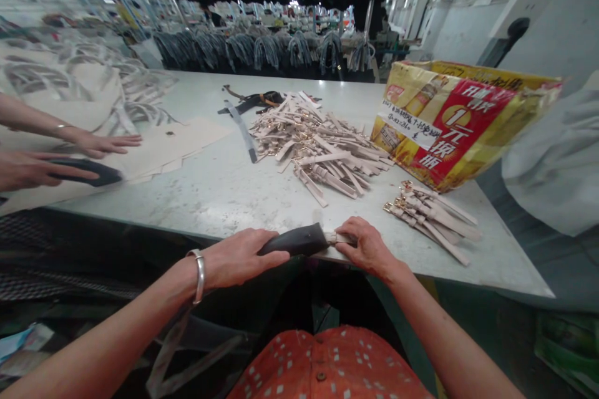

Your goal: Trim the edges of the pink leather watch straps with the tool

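Observation:
My left hand (238, 259) is closed around a dark flat tool (294, 241) that lies on the near edge of the grey table (219, 190). The tool's tip presses on a beige strap (337, 237). My right hand (367, 246) pinches that strap flat against the table edge. A silver bangle sits on my left wrist. A small stack of beige straps with gold buckles (430, 215) lies just right of my right hand. A large loose pile of similar straps (318, 146) covers the middle of the table.
A yellow and red cardboard box (456, 121) stands at the right. A co-worker's hands (70, 153) at the left press a dark tool on beige sheets (173, 140). Dark straps (250, 106) lie beyond the pile. Racks of hanging straps fill the background.

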`<state>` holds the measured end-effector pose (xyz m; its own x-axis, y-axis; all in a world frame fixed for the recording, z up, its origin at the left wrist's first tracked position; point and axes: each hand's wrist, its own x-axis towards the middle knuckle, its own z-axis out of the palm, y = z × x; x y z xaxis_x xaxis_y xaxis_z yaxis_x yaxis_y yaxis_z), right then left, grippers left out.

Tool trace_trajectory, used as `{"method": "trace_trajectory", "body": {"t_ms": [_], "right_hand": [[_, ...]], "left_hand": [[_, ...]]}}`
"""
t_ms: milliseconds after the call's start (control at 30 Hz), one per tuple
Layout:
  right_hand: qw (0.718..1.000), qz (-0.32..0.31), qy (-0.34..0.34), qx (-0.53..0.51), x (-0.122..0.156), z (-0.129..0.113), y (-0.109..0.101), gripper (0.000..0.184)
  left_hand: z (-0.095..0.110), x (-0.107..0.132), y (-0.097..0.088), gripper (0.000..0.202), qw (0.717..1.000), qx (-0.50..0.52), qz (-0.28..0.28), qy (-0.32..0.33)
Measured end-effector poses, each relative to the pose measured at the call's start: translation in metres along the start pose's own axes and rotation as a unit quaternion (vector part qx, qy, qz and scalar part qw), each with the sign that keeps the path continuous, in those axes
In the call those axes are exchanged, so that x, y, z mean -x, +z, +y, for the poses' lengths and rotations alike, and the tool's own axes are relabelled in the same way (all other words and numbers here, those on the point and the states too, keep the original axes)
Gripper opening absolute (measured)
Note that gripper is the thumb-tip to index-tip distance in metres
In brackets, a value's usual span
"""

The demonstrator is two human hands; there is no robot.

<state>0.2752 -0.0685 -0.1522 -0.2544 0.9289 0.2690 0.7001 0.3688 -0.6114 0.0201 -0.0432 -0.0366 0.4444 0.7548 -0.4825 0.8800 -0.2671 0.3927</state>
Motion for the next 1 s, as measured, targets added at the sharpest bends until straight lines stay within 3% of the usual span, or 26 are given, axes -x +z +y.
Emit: {"method": "trace_trajectory", "body": {"t_ms": [200, 533, 733, 867, 1000], "right_hand": [[1.000, -0.011, 0.000, -0.026, -0.001, 0.003, -0.002, 0.016], [1.000, -0.015, 0.013, -0.017, -0.001, 0.000, -0.003, 0.018], [0.999, -0.023, 0.011, -0.019, -0.003, 0.002, -0.003, 0.016], [0.999, -0.023, 0.019, -0.018, -0.003, 0.002, -0.003, 0.010], [1.000, -0.021, 0.015, -0.016, -0.002, -0.001, -0.005, 0.015]], "left_hand": [[0.015, -0.010, -0.003, 0.045, 0.999, -0.007, -0.005, 0.031], [-0.002, -0.007, -0.004, 0.048, 0.999, 0.014, -0.023, 0.020], [0.012, -0.009, -0.005, 0.044, 0.999, -0.024, 0.007, 0.033], [0.019, -0.019, 0.001, 0.044, 0.999, 0.009, 0.009, 0.051], [0.010, -0.021, 0.004, 0.046, 0.997, 0.057, -0.008, 0.043]]}}
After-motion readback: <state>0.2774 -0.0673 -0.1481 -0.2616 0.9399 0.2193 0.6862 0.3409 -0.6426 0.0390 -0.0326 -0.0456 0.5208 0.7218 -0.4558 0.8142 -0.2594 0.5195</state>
